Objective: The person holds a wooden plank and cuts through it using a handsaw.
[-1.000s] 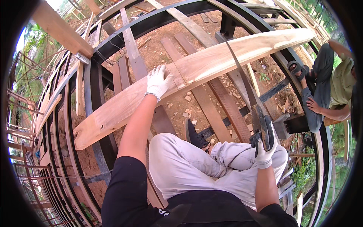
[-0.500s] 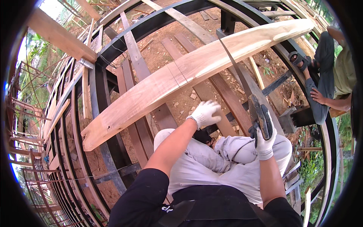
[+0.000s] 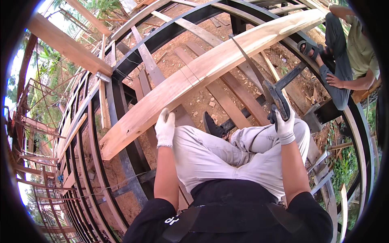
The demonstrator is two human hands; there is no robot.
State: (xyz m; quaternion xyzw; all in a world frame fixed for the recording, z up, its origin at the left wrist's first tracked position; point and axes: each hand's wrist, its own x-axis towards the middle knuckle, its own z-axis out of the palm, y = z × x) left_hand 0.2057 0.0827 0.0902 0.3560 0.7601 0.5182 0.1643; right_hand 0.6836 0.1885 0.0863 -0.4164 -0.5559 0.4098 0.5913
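A long pale wooden plank (image 3: 210, 69) lies diagonally across dark steel beams, from lower left to upper right, with a pencil line across its middle. My left hand (image 3: 165, 128), in a white glove, reaches toward the plank's near edge with fingers loosely curled and nothing in them. My right hand (image 3: 284, 125), also gloved, grips the dark handle of a hand saw (image 3: 259, 81). The saw's blade slants up to the plank's far side. My knees in light trousers sit below the plank.
Dark curved steel beams (image 3: 125, 137) form an open frame with gaps down to bare earth and loose boards (image 3: 239, 97). Another person (image 3: 348, 52) sits on the frame at the upper right. Scaffold rails and greenery lie to the left.
My left hand left the plank, swung right toward my knee, then came back left to the plank's near edge. The view tilted, and the saw stayed in my right hand.
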